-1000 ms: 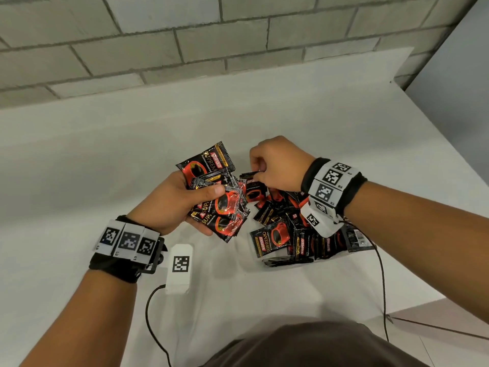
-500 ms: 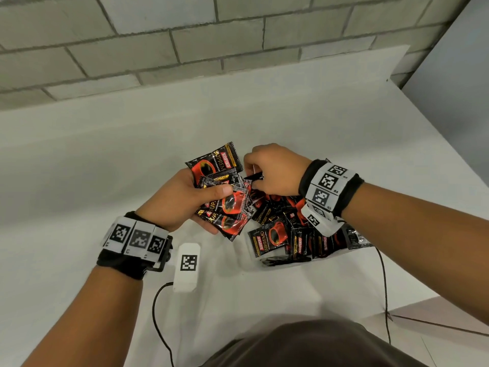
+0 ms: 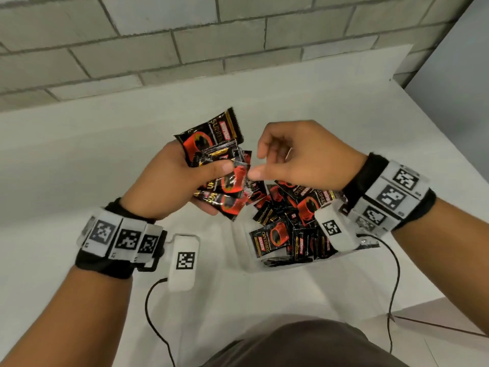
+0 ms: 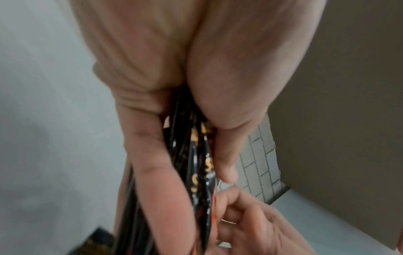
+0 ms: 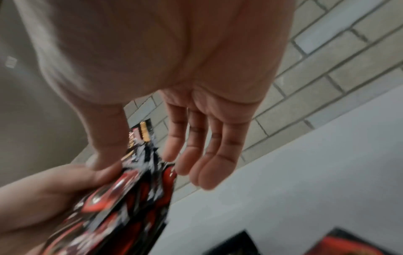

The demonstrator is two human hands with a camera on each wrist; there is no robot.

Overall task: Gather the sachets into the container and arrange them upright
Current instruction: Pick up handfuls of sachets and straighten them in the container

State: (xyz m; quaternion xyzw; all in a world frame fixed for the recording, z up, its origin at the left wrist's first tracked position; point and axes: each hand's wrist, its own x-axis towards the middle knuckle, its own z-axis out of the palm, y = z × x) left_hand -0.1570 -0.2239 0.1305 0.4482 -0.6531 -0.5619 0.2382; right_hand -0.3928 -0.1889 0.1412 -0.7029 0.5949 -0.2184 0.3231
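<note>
The left hand grips a fanned bundle of sachets, thumb pressed across their faces, held above the desk about midway between its wall edge and its near edge. The right hand hangs just beside the bundle with fingers relaxed and holding nothing, its thumb close to the sachets' edge. Under the right wrist, towards the near edge of the desk, the clear container holds a jumbled heap of loose sachets, lying at all angles, few upright. By my reading the gathering is mostly done; squaring the bundle, placing it, and standing everything upright remain.
</note>
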